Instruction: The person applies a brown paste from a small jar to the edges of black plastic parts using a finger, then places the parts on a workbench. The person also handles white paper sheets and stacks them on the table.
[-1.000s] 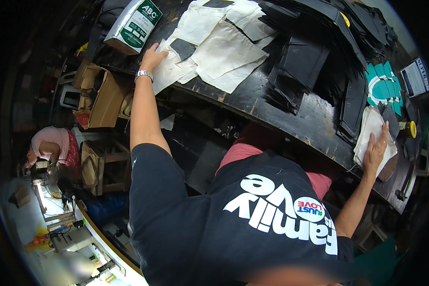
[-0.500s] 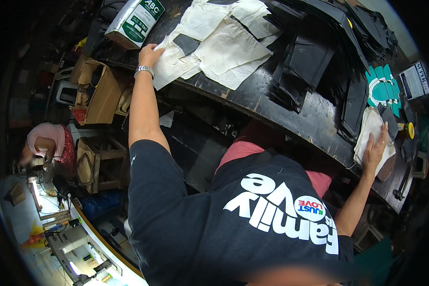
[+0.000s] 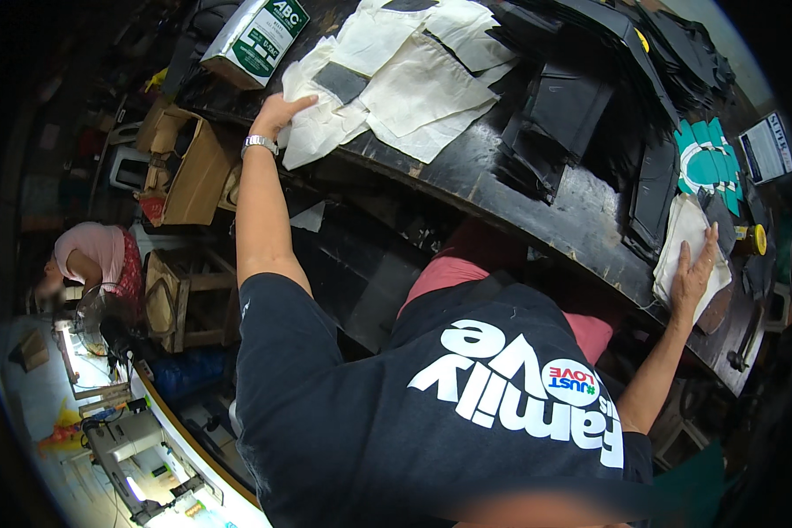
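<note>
At the table's far left edge, my left hand (image 3: 275, 116) grips the edge of a creamy white cloth piece (image 3: 312, 139), its thumb over the top; the other fingers are partly hidden. Several more white cloth pieces (image 3: 427, 92) lie overlapping beside it, with a dark grey patch (image 3: 341, 83) showing among them. My right hand (image 3: 695, 271) rests flat, fingers stretched, on a small stack of white cloth (image 3: 675, 249) near the table's right end. A brown piece (image 3: 715, 314) sticks out under that stack.
Stacks of black sheet pieces (image 3: 575, 110) cover the table's far right. Teal pieces (image 3: 708, 158), a yellow-lidded container (image 3: 751, 239) and a white-green tin (image 3: 257, 42) stand around. Left are a cardboard box (image 3: 195, 176), wooden stool (image 3: 180, 299), sewing machine (image 3: 128, 440) and another person (image 3: 97, 251).
My left hand has shifted slightly left and down along the cloth's edge, and the cloth near it has bunched and moved a little. My right hand stays in place.
</note>
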Demonstrator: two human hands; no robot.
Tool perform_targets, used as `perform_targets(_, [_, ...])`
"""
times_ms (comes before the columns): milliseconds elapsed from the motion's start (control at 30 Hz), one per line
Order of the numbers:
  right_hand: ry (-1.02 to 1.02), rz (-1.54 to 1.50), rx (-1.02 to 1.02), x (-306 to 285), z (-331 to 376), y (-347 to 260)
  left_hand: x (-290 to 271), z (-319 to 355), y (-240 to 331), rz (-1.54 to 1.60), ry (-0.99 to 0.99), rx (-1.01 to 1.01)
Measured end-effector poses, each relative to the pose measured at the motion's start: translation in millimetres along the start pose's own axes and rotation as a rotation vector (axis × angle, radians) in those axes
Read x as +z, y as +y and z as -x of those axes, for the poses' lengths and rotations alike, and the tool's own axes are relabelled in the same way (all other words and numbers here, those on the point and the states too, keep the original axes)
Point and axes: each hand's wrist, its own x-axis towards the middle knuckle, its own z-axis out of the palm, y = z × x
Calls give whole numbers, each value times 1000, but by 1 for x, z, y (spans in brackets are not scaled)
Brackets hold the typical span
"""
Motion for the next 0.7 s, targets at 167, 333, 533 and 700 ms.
perform_targets(167, [-1, -2, 12, -2, 2, -4, -19, 12, -8, 940, -341, -210])
perform_targets(333, [52, -50, 17, -1, 3, -2, -29, 39, -9, 920, -228, -313])
perform_targets(533, [172, -196, 113, -10, 7, 10, -2, 131, 46, 1545, -304, 168])
perform_targets(700, [322, -601, 198, -35, -6, 3, 76, 192, 132, 1467, -417, 226])
